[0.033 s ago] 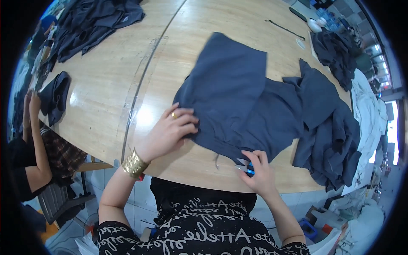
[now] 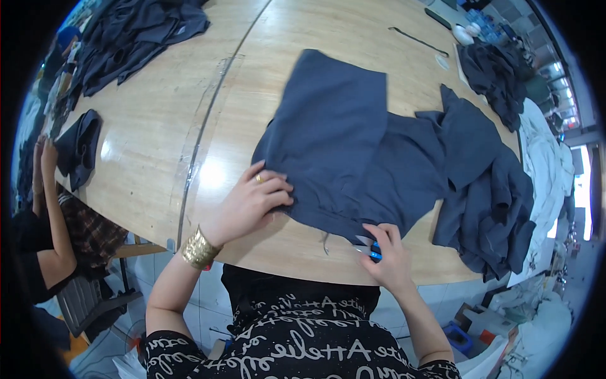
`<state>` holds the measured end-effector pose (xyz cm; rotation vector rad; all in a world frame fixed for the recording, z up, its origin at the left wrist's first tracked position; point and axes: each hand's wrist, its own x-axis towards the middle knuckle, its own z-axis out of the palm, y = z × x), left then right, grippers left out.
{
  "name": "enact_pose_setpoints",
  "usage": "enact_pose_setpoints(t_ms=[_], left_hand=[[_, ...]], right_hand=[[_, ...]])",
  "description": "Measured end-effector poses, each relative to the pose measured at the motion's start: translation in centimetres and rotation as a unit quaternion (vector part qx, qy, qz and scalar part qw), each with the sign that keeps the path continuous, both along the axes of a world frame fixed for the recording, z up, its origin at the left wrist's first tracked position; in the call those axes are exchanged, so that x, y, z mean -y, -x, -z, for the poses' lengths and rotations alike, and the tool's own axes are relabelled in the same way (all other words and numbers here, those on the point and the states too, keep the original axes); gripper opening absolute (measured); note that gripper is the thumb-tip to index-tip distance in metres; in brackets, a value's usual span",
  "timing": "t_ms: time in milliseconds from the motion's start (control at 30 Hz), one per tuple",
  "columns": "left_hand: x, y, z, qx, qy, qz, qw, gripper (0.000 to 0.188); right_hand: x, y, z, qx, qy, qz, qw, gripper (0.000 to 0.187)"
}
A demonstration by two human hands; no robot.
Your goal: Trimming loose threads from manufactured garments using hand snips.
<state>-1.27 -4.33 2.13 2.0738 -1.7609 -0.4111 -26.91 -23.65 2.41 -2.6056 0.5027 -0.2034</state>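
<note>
Slid slightly left, the cloth lies beyond the left hand, bent at its edge, pinch unclear, and right hand, closed round snips, apparently arranging that edge, blades needing care.

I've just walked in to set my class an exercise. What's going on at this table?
A person's left hand rests on the left edge of a dark blue-grey garment spread on the wooden table. Their right hand holds blue-handled snips, blades apart, close to the garment's near edge. A thread-like strand lies beside that edge. More dark fabric is heaped to the right. At the far left, another person's hands are beside a dark cloth piece.
</note>
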Motion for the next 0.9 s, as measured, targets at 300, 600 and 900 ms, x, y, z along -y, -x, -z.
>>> enact_pose_setpoints(t_ms=[300, 600, 900], left_hand=[[5.2, 3.2, -1.6, -0.025, 0.101, -0.218, 0.970, 0.020], [7.3, 2.7, -0.2, 0.011, 0.164, -0.261, 0.951, 0.014], [5.1, 7.1, -3.8, -0.125, 0.146, -0.074, 0.978, 0.013]], right_hand=[[5.3, -1.6, -1.9, 0.034, -0.109, 0.258, 0.959, 0.017], [7.2, -4.1, 0.4, 0.019, -0.065, 0.210, 0.975, 0.021], [4.5, -2.4, -2.7, 0.116, -0.093, 0.030, 0.988, 0.028]])
